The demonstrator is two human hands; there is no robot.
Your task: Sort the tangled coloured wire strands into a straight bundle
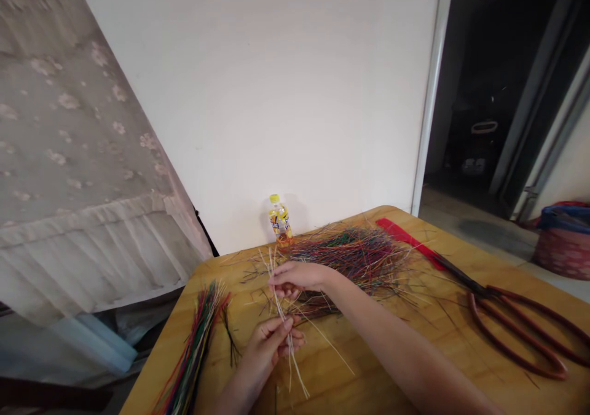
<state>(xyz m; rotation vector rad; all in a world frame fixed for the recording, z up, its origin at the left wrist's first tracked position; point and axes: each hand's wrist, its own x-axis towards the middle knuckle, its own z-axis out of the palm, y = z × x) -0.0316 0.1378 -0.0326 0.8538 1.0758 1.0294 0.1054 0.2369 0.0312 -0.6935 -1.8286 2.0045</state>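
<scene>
We note a small bunch of pale strands (279, 304) held up over a wooden table (341, 396), with both hands pinching it. The left hand (271, 347) is closed narrow on the bunch, low down; the right hand (297, 278) pinches it higher up, fingers curled. The strands look light, thin and springy, stiff enough to stand but apt to slip and splay. We judge them best taken a few at a time, close to the pinch, not by the loose ends.

Count: two hands; one pale bunch, its strands too fine to number; one long bundle of coloured strands (196, 341) near the table's left edge; one large loose heap of coloured strands (350, 258) beyond the hands; one red comb (405, 240); one pair of dark red-handled scissors (520, 361), blades toward the comb; one plastic bottle (280, 219), yellow-capped, at the table's far edge.
</scene>
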